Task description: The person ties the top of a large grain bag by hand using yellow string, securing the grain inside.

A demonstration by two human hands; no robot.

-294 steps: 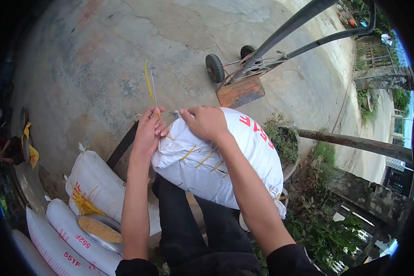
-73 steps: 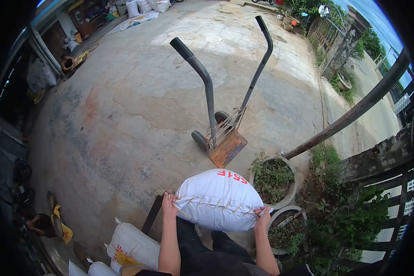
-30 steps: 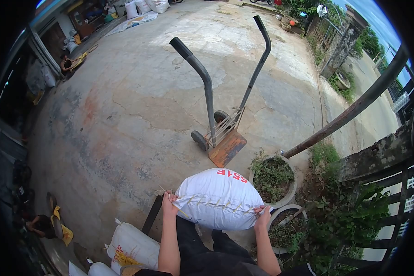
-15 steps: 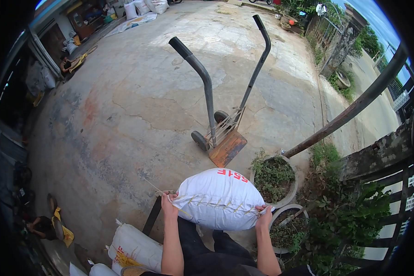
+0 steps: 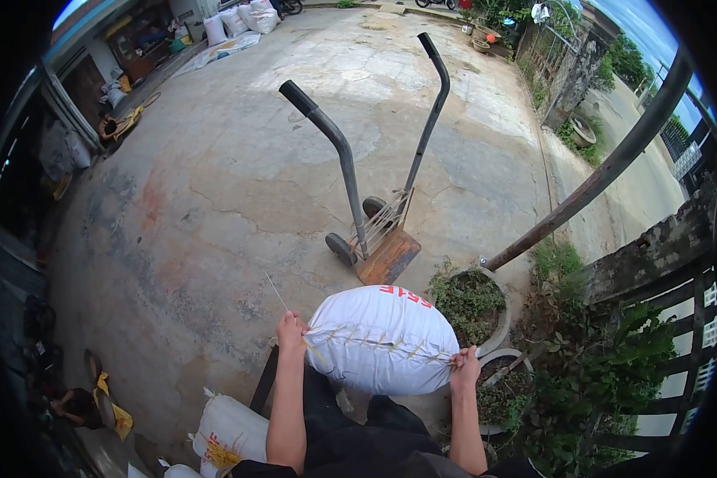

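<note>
A full white sack [image 5: 382,338] with red print stands in front of me, its top stitched shut with yellow string. My left hand [image 5: 291,333] grips the sack's left top corner, and a thin needle [image 5: 276,292] sticks up from it. My right hand [image 5: 465,368] grips the right top corner. Both forearms reach down to the sack from the bottom of the view.
A two-wheeled hand truck [image 5: 374,247] stands on the concrete yard just beyond the sack. Round planters [image 5: 474,299] with weeds sit to the right, beside a leaning pole [image 5: 597,179] and a fence. More white sacks [image 5: 227,430] lie at lower left.
Ten seconds ago my hands were stitching the sack's top from close up. Now I see it from higher, both hands hold its corners, and it sits slightly higher than half a second ago.
</note>
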